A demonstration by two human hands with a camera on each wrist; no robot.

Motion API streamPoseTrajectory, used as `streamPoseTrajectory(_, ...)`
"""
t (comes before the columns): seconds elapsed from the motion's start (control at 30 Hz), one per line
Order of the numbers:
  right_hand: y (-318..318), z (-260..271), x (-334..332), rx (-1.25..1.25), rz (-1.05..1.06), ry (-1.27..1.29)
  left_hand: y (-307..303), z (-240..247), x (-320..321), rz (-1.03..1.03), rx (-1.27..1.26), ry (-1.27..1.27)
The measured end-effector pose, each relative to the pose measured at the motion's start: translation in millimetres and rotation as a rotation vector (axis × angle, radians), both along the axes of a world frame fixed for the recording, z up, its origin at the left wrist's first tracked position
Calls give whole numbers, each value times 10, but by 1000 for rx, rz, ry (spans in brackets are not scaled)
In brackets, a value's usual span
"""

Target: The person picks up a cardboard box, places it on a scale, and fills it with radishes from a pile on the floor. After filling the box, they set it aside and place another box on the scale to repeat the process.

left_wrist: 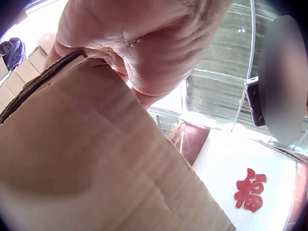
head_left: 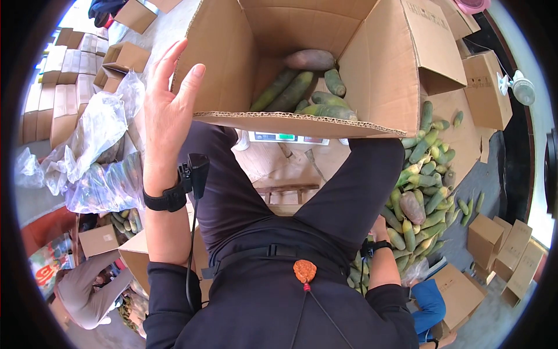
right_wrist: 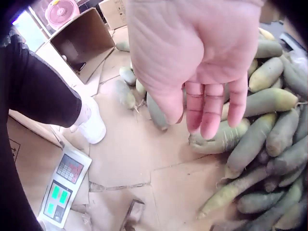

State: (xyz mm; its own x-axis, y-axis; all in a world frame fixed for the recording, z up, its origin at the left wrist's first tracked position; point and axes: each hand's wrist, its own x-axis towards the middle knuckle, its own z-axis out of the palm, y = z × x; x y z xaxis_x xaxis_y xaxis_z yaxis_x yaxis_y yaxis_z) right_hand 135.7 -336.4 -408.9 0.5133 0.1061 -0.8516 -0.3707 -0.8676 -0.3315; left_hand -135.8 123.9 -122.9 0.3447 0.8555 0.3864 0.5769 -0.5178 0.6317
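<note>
A large cardboard box (head_left: 308,123) stands between the knees, with several green radishes (head_left: 285,96) and one purplish radish (head_left: 311,59) inside. My left hand (head_left: 168,110) is at the box's left side, fingers extended and thumb apart. In the left wrist view the box wall (left_wrist: 96,149) overlaps its fingers. Low at my right side is my right hand (right_wrist: 202,62), palm showing and fingers loosely bent with nothing in them. Just beyond its fingertips lies a big pile of green radishes (right_wrist: 250,144).
A digital scale (right_wrist: 62,187) with lit green displays sits under the box. Plastic bags (head_left: 99,139) and stacked cartons (head_left: 64,110) are on the left. More boxes (head_left: 500,244) and a small fan (head_left: 521,88) stand right. Other people, one in grey trousers (head_left: 87,291), are nearby.
</note>
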Motion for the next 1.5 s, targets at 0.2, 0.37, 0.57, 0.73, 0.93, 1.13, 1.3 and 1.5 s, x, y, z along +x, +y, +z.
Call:
streamPoseTrajectory(0.2,-59,-106,-210,94,-131,45,-15,-13,69,-29,-23,-31)
streamPoseTrajectory(0.37,-134,-267,-214,68,-58,82,-23,18,106,-2,28,61)
streamPoseTrajectory(0.57,87,-89,295,163,-21,28,-7,26,103,-30,-24,46)
streamPoseTrajectory(0.73,785,825,1070,357,14,-212,21,103,71,11,-99,99)
streamPoseTrajectory(0.93,1906,2190,1347,589,212,-401,83,143,8,22,-90,222)
streamPoseTrajectory(1.13,2203,2328,1172,745,350,-435,121,89,-24,-45,-150,148)
streamPoseTrajectory(1.3,1935,1842,1113,615,341,-447,-1,152,66,-73,-83,187)
streamPoseTrajectory(1.5,1171,848,1287,391,190,-340,-48,169,127,-73,-236,103)
